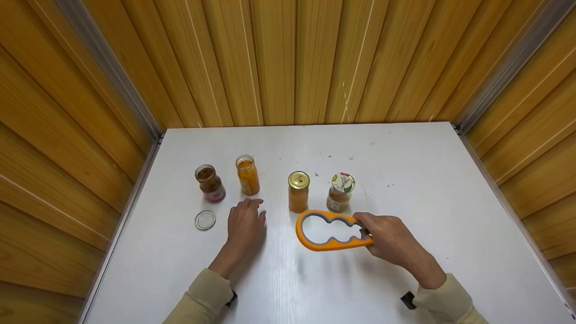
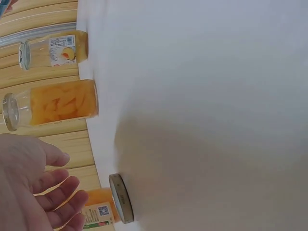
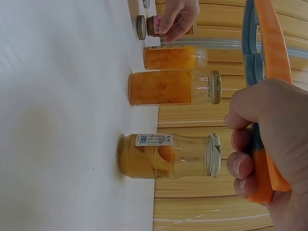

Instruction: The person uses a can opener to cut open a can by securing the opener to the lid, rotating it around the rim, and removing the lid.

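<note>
Tan sleeve [image 1: 443, 299] nearest, the right hand [image 1: 393, 238] grips an orange opener [image 1: 335, 245].
Left hand [image 1: 246, 220] loosely spread, a lid [image 1: 205, 220] to its left, two uncapped jars [image 1: 249, 180] just beyond.

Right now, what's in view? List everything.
open brown jar: 1, brown, left
open orange jar: 1, orange, left of centre
gold-lidded jar: 1, orange, centre
patterned-lid jar: 1, yellowish, right of centre
flat lid: 1, silvery, before brown jar
second lid: 1, gold-brown, near open jars
opener: 1, orange-grey, front right
table: 1, white, beneath
wall panels: several, wood-coloured, around table
posts: 2, grey, back corners
sleeves: 2, beige, front
wrist pieces: 2, black, sleeve ends
left hand: 1, bare, before orange jar
right hand: 1, bare, holding opener
</note>
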Demonstrator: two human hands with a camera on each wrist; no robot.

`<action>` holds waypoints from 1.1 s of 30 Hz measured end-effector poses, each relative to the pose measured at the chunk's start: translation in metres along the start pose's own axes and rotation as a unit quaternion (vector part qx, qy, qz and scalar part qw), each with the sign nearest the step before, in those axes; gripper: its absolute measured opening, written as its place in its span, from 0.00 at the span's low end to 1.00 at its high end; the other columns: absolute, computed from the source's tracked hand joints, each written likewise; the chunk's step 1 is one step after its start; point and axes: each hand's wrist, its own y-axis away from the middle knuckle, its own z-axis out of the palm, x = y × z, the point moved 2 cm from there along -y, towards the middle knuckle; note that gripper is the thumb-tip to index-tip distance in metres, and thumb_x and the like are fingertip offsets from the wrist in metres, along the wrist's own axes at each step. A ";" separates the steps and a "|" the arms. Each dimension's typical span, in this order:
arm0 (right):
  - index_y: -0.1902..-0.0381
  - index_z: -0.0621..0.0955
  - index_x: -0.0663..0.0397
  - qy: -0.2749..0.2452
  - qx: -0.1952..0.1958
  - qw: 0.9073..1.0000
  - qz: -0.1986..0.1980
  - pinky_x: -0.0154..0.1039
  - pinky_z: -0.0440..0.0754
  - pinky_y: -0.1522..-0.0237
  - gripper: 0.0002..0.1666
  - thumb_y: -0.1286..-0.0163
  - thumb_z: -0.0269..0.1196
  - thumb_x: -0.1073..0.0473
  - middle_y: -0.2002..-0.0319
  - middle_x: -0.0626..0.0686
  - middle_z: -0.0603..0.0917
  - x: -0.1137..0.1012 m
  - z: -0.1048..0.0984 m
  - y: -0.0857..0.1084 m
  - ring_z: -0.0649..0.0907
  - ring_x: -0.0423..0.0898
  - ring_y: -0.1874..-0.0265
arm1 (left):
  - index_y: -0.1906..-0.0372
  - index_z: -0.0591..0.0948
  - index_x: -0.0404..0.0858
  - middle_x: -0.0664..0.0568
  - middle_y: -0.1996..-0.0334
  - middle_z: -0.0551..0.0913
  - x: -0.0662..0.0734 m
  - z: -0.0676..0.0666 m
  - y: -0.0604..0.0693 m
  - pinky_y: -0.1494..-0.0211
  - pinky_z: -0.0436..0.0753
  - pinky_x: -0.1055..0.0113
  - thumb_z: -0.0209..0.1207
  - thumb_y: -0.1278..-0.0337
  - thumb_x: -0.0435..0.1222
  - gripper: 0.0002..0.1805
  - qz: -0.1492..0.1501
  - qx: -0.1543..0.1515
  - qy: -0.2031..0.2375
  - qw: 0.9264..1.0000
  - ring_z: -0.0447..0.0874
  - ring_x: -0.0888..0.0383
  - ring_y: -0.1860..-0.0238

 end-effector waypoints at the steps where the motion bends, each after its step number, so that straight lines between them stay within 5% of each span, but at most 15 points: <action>1: 0.49 0.78 0.56 -0.001 0.001 1.000 -0.001 0.34 0.83 0.73 0.33 0.53 0.78 0.72 0.71 0.44 0.86 0.001 0.000 0.001 0.80 0.35 0.78 | 0.43 0.85 0.38 0.47 0.54 0.86 0.002 0.000 -0.001 0.46 0.79 0.54 0.68 0.36 0.38 0.18 0.000 -0.002 0.007 1.000 0.84 0.48 0.52; 11: 0.47 0.78 0.54 -0.001 -0.004 1.000 0.026 0.35 0.84 0.72 0.36 0.55 0.79 0.71 0.69 0.45 0.87 0.008 -0.005 0.006 0.81 0.36 0.76 | 0.34 0.77 0.36 0.44 0.46 0.84 0.020 -0.002 -0.013 0.36 0.76 0.47 0.70 0.37 0.36 0.28 0.005 -0.054 0.113 0.992 0.81 0.45 0.44; 19: 0.47 0.79 0.52 0.007 -0.005 0.999 0.047 0.34 0.83 0.72 0.37 0.57 0.79 0.70 0.68 0.43 0.87 0.013 -0.008 0.011 0.81 0.36 0.75 | 0.24 0.66 0.35 0.42 0.31 0.74 0.034 -0.002 -0.020 0.27 0.71 0.50 0.67 0.34 0.37 0.37 0.008 -0.095 0.227 0.969 0.72 0.45 0.30; 27: 0.47 0.80 0.50 0.019 0.006 0.998 0.059 0.33 0.81 0.73 0.38 0.58 0.81 0.70 0.69 0.43 0.87 0.019 -0.010 0.016 0.82 0.36 0.76 | 0.21 0.60 0.37 0.43 0.27 0.69 0.044 0.006 -0.029 0.25 0.68 0.49 0.67 0.34 0.40 0.43 -0.017 -0.134 0.283 0.949 0.67 0.46 0.27; 33: 0.48 0.80 0.50 0.025 0.019 0.998 0.053 0.34 0.80 0.74 0.37 0.58 0.80 0.69 0.68 0.43 0.87 0.022 -0.012 0.018 0.83 0.38 0.75 | 0.19 0.55 0.38 0.43 0.25 0.66 0.046 0.015 -0.039 0.22 0.62 0.49 0.68 0.35 0.43 0.47 -0.004 -0.128 0.326 0.937 0.62 0.47 0.24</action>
